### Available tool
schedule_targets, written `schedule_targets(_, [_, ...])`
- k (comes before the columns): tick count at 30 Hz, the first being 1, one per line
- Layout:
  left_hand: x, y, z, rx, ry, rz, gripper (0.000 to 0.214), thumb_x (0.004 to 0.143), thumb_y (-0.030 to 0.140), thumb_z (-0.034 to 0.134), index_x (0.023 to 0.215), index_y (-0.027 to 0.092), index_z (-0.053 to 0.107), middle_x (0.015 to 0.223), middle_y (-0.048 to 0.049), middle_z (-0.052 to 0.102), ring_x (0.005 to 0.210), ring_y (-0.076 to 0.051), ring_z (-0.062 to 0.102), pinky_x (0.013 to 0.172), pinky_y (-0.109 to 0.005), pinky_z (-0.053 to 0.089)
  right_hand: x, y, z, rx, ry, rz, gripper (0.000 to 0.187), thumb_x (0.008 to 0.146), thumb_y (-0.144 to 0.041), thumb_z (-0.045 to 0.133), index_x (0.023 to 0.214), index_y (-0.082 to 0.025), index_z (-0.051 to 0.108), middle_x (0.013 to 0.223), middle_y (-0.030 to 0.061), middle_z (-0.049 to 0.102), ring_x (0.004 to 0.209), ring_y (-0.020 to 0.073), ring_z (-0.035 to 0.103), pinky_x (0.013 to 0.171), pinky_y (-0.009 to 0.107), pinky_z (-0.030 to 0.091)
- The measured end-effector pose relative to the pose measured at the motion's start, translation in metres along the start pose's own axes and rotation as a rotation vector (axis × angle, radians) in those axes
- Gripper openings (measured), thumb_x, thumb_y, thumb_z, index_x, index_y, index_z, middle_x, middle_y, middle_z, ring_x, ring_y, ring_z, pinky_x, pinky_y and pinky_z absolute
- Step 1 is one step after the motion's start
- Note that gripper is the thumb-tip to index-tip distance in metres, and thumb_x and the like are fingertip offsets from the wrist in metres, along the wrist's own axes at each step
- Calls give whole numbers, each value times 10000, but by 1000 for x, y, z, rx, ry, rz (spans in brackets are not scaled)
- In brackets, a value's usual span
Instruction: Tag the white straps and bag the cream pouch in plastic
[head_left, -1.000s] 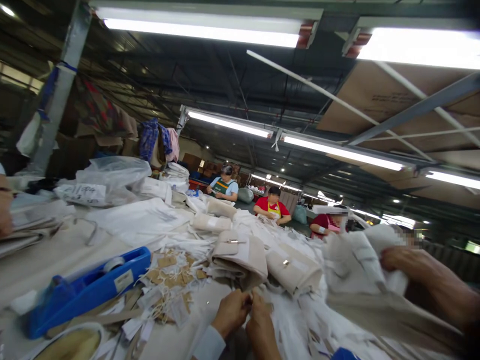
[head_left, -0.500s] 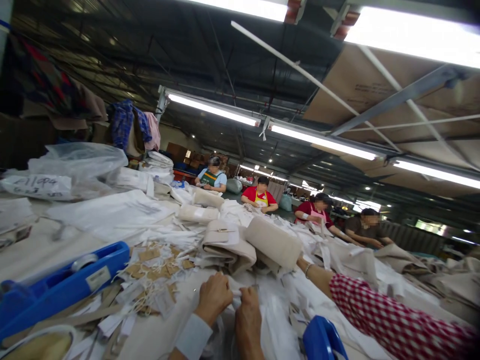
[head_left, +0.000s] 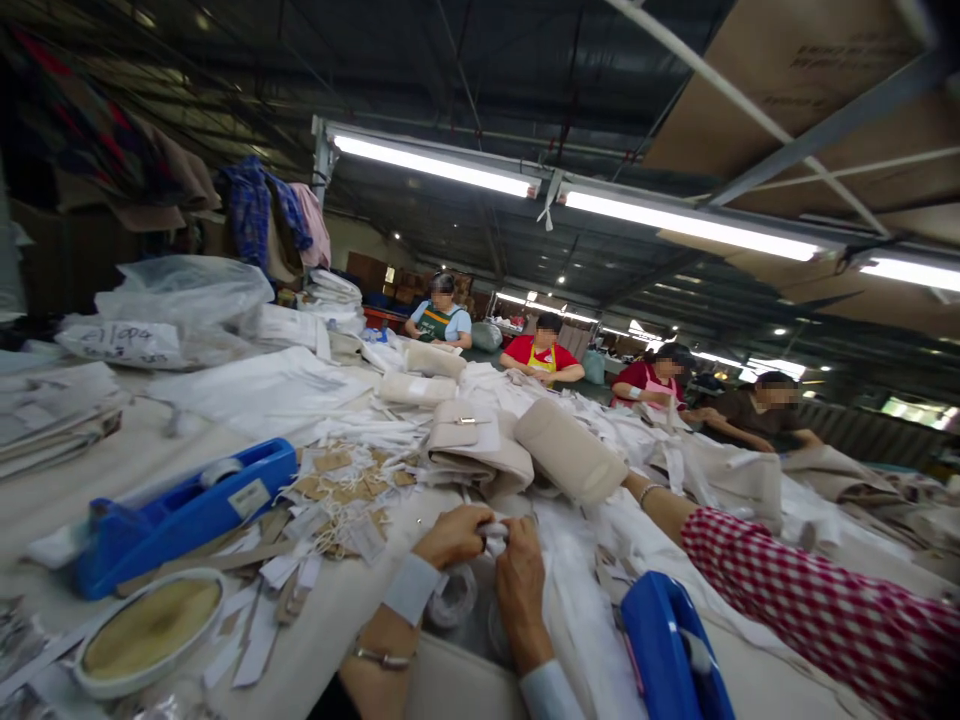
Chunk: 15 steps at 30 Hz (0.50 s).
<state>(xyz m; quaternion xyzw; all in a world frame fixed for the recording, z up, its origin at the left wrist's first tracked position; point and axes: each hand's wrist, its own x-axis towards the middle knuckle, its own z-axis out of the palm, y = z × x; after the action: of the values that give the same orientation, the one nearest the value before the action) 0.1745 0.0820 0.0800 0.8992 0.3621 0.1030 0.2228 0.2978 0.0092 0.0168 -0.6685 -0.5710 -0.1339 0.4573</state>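
My left hand [head_left: 452, 537] and my right hand [head_left: 520, 585] meet low in the middle of the view, both pinched on a small white piece of material [head_left: 494, 536] held between them. Below the hands lies a small roll of clear tape [head_left: 451, 597] on the table. Just beyond the hands sit a folded beige bag [head_left: 475, 449] with a metal clasp and a rolled beige bundle [head_left: 570, 452].
A blue tape dispenser [head_left: 184, 512] lies at left, another blue dispenser [head_left: 667, 650] at lower right. Brown paper tags with strings [head_left: 341, 495] are scattered between. A co-worker's red-checked sleeve [head_left: 795, 610] reaches in from the right. A round white dish [head_left: 146, 630] sits lower left. Several people sit along the far side.
The view has tilted down. The co-worker's arm, earlier lifting white cloth at right, now rests on the table. My hands stay together on the white piece.
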Motion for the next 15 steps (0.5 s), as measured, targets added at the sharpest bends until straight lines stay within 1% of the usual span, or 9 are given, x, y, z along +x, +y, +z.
schedule_targets(2, [-2,2,2,27,26,-63,270,754,133,553,963,224,699,1045,-56,723,1078,-282,608,958,-436,422,0,-3,-2,-3,-15,30,327,796,-61,354,887,-225,622,845,55,584,836,239,535,756,327,416])
schedule_targets(4, [-4,4,4,64,77,-140,246,762,131,541,946,176,699,1023,-116,714,1150,-346,553,1027,-556,325,0,-4,-3,-8,-29,66,348,798,-53,335,908,-206,627,866,67,587,871,240,541,794,336,411])
schedule_targets(7, [-6,4,6,96,152,-198,217,792,213,576,964,138,685,1071,-159,682,1258,-406,433,1071,-635,205,1,-6,-2,-19,-46,116,372,806,-50,321,948,-190,635,900,78,593,895,238,550,820,342,397])
schedule_targets(9, [-6,4,6,97,190,-178,264,778,264,629,1004,132,666,1174,-170,632,1308,-423,358,1094,-656,140,2,-6,-2,-27,-52,143,382,816,-53,311,964,-196,634,907,76,592,872,228,555,798,333,388])
schedule_targets(11, [-4,7,6,79,219,-108,324,754,209,646,1068,130,639,1266,-172,568,1336,-399,322,1128,-631,107,1,-6,-1,-31,-58,164,373,827,-63,303,948,-207,625,906,71,587,840,215,559,753,322,376])
schedule_targets(12, [-3,10,6,59,222,-55,355,749,158,629,1103,134,625,1283,-163,553,1332,-368,338,1148,-587,128,1,-6,-1,-29,-63,173,359,833,-75,301,935,-211,618,905,68,585,825,211,560,726,317,369])
schedule_targets(14, [-2,18,7,-5,210,63,433,768,87,565,1195,154,587,1293,-129,554,1292,-282,407,1159,-455,226,0,-6,-3,-17,-84,189,294,854,-133,320,929,-214,593,888,61,587,782,210,561,668,312,350])
schedule_targets(15, [-2,23,9,-46,199,113,464,794,78,527,1248,172,560,1302,-106,558,1267,-243,438,1141,-389,278,-1,-6,-4,-6,-98,199,251,866,-178,339,943,-212,575,874,56,589,758,211,560,642,310,341])
